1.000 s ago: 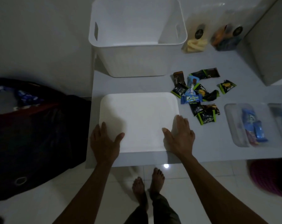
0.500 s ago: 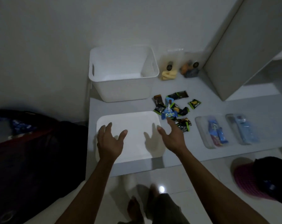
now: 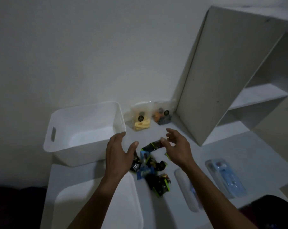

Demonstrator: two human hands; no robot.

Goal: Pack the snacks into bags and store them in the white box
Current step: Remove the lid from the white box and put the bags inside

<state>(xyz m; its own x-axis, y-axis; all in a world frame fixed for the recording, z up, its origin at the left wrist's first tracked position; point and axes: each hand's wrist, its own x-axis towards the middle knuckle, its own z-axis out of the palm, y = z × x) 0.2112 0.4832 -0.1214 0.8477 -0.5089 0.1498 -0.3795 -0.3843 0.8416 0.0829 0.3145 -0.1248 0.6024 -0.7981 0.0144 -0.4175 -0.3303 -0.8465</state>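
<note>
Left hand [image 3: 119,156], right hand [image 3: 178,148] above snacks [image 3: 154,172] (labels blurred).

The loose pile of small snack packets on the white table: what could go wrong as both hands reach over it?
1. The left hand and right hand hover open above the loose pile of small snack packets; a hasty scoop might scatter some.
2. The two filled clear bags stand outside the white plastic box, so they could be forgotten.
</note>
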